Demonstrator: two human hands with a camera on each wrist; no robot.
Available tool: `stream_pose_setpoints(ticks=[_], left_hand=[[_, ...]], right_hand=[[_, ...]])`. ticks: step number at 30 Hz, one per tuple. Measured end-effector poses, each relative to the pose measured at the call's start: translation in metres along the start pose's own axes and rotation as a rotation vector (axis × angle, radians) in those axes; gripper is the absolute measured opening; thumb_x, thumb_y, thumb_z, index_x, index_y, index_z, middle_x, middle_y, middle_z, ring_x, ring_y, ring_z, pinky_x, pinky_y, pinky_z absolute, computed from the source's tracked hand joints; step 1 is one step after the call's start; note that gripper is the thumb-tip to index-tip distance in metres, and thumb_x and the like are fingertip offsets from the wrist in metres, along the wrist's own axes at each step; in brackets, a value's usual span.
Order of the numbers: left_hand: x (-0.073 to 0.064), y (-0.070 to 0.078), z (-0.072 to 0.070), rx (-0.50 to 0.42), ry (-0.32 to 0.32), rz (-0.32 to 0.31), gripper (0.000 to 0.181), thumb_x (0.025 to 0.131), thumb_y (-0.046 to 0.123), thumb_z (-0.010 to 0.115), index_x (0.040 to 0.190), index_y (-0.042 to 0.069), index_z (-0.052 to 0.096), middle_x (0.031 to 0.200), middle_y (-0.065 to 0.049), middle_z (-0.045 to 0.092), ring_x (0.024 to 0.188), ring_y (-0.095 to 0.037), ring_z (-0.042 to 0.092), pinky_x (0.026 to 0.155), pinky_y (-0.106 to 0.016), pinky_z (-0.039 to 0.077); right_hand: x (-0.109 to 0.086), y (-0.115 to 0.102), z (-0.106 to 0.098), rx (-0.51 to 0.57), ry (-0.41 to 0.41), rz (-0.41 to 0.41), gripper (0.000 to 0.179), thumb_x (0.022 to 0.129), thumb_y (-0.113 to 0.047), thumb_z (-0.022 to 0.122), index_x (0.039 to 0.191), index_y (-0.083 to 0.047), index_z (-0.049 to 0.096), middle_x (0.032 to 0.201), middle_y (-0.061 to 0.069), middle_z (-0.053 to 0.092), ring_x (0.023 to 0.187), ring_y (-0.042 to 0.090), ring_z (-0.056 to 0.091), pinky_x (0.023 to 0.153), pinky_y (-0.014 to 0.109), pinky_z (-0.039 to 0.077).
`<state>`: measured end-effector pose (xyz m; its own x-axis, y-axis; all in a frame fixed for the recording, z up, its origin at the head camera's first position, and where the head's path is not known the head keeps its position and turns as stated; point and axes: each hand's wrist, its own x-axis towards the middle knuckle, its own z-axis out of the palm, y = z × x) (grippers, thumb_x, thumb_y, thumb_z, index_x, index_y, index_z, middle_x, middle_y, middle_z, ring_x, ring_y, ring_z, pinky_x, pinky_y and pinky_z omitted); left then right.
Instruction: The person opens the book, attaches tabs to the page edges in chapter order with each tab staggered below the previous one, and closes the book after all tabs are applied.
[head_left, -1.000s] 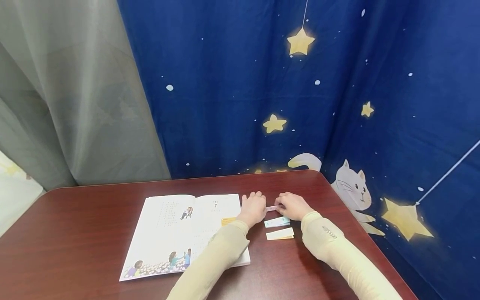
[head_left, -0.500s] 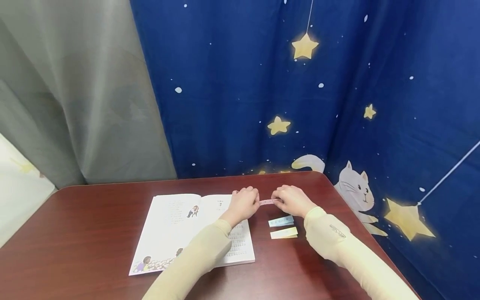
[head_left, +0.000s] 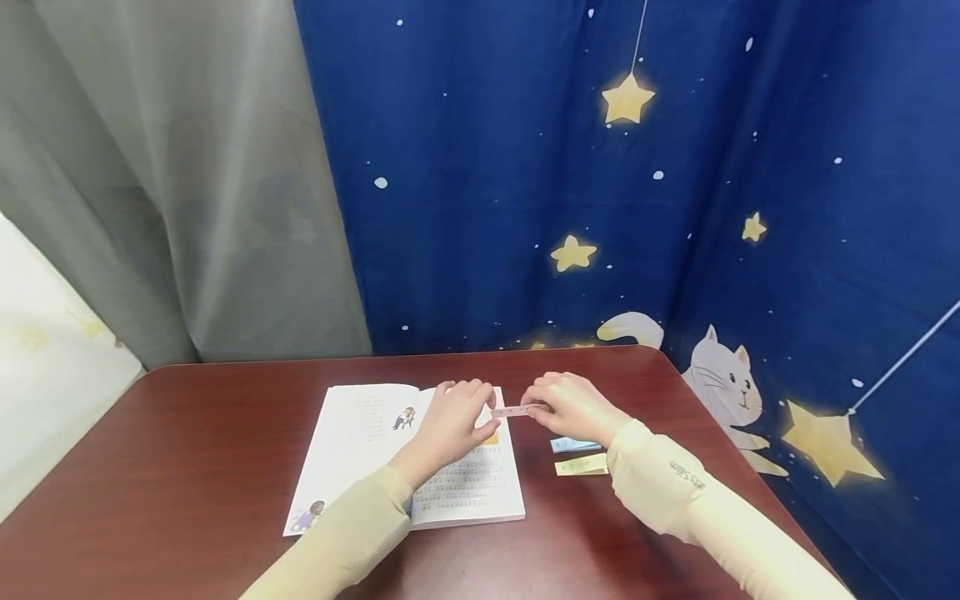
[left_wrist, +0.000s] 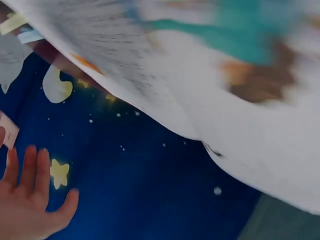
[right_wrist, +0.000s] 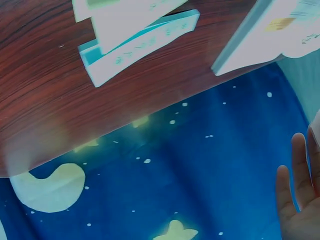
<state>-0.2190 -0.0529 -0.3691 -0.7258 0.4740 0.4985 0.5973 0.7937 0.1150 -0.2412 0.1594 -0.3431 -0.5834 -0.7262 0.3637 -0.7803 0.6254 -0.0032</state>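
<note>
A narrow pink paper strip with faint markings is stretched between my hands, over the right edge of the open book. My right hand pinches the strip's right end. At its left end, the thumb and fingertips of my left hand meet the paper, with the other fingers spread. The left wrist view shows the pink strip beside a fingertip of that hand, cut off by the frame edge. Right of the book lie a light blue strip and a pale yellow strip, both folded.
An orange patch shows on the right page; whether it is printed or loose I cannot tell. The dark red table ends at a rounded back corner on the right. A blue star-patterned curtain and a grey one hang behind it.
Both hands have carried the pink strip leftward from the table beside the book to over its right edge. The left hand has drawn back over the page. The head view has turned left.
</note>
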Motion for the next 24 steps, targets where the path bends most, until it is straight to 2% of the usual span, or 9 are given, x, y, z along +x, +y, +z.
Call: stream_pose_setpoints(ticks=[5,11,17,21,24], left_hand=[[-0.011,-0.002,-0.007,0.206,0.079,0.092,0.033,0.073,0.028,0.072,0.099,0.016,0.055,0.099,0.002,0.059,0.093,-0.018,0.055,0.094,-0.049,0.037],[-0.018,-0.006,-0.011,0.301,0.196,0.2,0.028,0.07,0.023,0.074,0.091,0.016,0.055,0.102,0.001,0.06,0.095,-0.019,0.055,0.093,-0.049,0.038],[-0.022,-0.009,-0.011,0.322,0.262,0.242,0.023,0.072,0.023,0.072,0.089,0.018,0.057,0.102,0.001,0.061,0.096,-0.019,0.056,0.095,-0.048,0.037],[-0.024,-0.01,-0.01,0.262,0.279,0.232,0.021,0.073,0.023,0.073,0.088,0.018,0.061,0.101,0.001,0.063,0.096,-0.019,0.056,0.094,-0.049,0.037],[-0.027,-0.01,-0.008,0.197,0.264,0.205,0.019,0.074,0.024,0.073,0.089,0.018,0.063,0.102,0.0,0.063,0.097,-0.019,0.055,0.095,-0.05,0.036]], right_hand=[[0.003,-0.008,-0.004,0.061,-0.029,0.04,0.009,0.081,-0.018,0.066,0.089,-0.019,0.069,0.078,-0.009,0.062,0.071,0.007,0.051,0.067,0.024,0.046],[0.003,-0.017,-0.007,0.194,-0.074,0.105,0.01,0.083,-0.02,0.065,0.092,-0.018,0.069,0.082,-0.009,0.063,0.074,0.01,0.054,0.068,0.025,0.046],[0.005,-0.019,-0.007,0.356,-0.101,0.129,0.011,0.083,-0.016,0.066,0.093,-0.015,0.069,0.087,-0.006,0.067,0.076,0.007,0.056,0.07,0.024,0.048],[0.005,-0.018,-0.006,0.406,-0.124,0.158,0.012,0.083,-0.016,0.065,0.094,-0.014,0.069,0.088,-0.006,0.067,0.076,0.007,0.056,0.07,0.024,0.049],[0.005,-0.018,-0.006,0.395,-0.128,0.165,0.014,0.082,-0.016,0.065,0.096,-0.013,0.069,0.089,-0.005,0.067,0.077,0.007,0.056,0.07,0.025,0.048]])
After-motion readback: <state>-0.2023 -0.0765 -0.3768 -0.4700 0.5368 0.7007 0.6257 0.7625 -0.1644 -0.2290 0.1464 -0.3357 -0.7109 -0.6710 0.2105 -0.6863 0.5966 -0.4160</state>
